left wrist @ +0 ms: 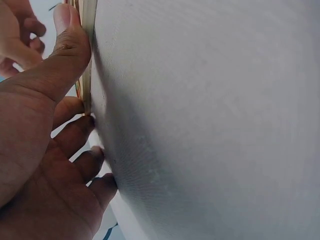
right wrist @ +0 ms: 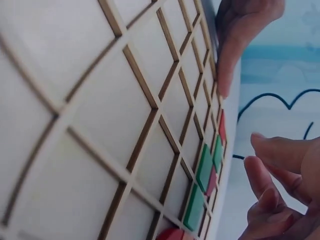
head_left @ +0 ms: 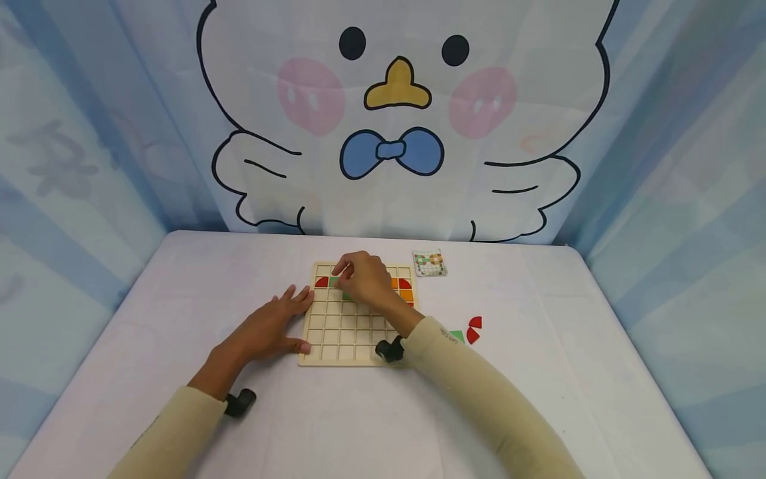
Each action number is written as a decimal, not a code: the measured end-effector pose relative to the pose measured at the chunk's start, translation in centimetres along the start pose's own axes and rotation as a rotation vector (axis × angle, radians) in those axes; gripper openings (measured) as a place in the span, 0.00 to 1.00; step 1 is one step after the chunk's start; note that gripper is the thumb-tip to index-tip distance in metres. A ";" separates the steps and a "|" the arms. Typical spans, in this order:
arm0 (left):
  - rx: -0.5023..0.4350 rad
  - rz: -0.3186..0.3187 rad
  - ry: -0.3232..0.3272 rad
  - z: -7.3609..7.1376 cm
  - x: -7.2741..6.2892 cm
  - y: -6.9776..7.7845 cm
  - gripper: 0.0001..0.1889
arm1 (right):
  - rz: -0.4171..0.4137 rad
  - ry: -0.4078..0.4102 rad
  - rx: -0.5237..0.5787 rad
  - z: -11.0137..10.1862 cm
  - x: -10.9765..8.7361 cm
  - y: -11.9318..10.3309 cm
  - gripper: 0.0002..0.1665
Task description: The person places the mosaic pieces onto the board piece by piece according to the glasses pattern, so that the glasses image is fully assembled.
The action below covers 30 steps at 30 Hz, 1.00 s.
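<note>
Beige cloth of the left sleeve (head_left: 170,436) and right sleeve (head_left: 497,406) lies nearest the camera, both reaching toward a wooden grid board (head_left: 344,336) that lies flat on the white-covered bench (head_left: 538,313). At the board's left edge the left hand (head_left: 269,329) is spread, thumb on the near end of that edge and fingertips against its far part, steadying rather than gripping, it seems. Over the board's far half the right hand (head_left: 365,279) hangs with fingers loosely bent and tips a little apart; no piece shows between them.

Toward the board's far left corner sit a red piece (head_left: 321,282) and, just beside it, a green piece (head_left: 333,282); an orange piece (head_left: 407,295) fills a cell along its right side. To the board's right lie two loose red pieces (head_left: 475,322) and a green tile (head_left: 457,335), with a pattern card (head_left: 429,263) just beside its far right corner.

That green tile shows right by the sleeve, so a low forearm could sweep it away. The black wrist camera (head_left: 390,350) over the board's near edge might catch the rim and shift everything. A careless fingertip could also tip seated pieces out.
</note>
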<state>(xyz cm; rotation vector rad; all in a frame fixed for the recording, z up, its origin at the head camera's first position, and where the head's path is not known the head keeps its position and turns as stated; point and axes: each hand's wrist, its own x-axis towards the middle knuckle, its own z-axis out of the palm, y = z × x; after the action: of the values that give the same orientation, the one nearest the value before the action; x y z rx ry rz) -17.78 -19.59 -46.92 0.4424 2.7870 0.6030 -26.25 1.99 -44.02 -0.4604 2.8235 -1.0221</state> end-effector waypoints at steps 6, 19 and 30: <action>0.000 -0.013 -0.002 -0.1 -0.1 0.1 0.58 | -0.026 0.008 0.049 -1.6 -2.2 1.1 0.09; -0.002 -0.015 0.007 -0.1 0.0 0.3 0.58 | 0.041 0.037 0.081 -4.7 -7.2 4.0 0.08; -0.001 -0.019 0.003 -0.2 -0.1 0.6 0.58 | 0.118 0.081 0.027 -6.7 -10.6 7.3 0.10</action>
<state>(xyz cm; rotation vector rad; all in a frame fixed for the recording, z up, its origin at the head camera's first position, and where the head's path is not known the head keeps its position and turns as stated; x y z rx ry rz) -17.56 -19.14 -46.49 0.4143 2.7901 0.6015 -19.28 14.71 -43.57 -0.2514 2.8628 -1.0775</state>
